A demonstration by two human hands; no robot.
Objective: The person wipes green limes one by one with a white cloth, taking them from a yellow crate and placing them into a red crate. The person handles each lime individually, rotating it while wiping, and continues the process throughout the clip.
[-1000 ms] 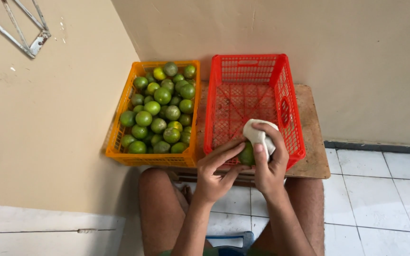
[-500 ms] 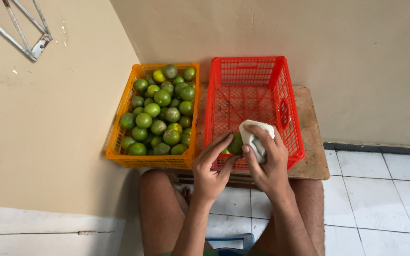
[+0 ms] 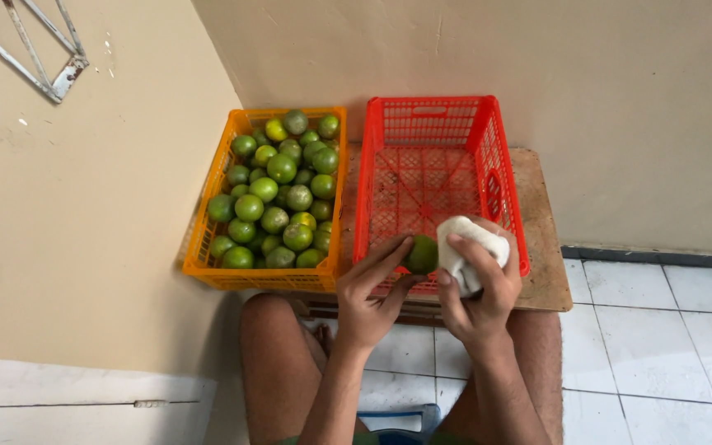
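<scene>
My left hand [image 3: 372, 292] grips a green lime [image 3: 422, 254] at the near rim of the red plastic crate [image 3: 422, 124]. Beside it, my right hand [image 3: 475, 292] holds a white cloth [image 3: 471, 247] pressed against the lime's right side. Both hands hover over the crate's front edge. The red crate shows only its mesh floor. To its left, an orange crate [image 3: 208, 235] is filled with several green limes [image 3: 282, 202].
Both crates rest on a low wooden board [image 3: 541, 247] set in the corner of two beige walls. My bare knees are below the board. White floor tiles [image 3: 661, 330] lie to the right. A metal bracket [image 3: 51, 58] hangs on the left wall.
The lime has shifted left from under the cloth into my left hand's fingertips, and the cloth now sits on its right side. Both hands stayed at the crate's front edge.
</scene>
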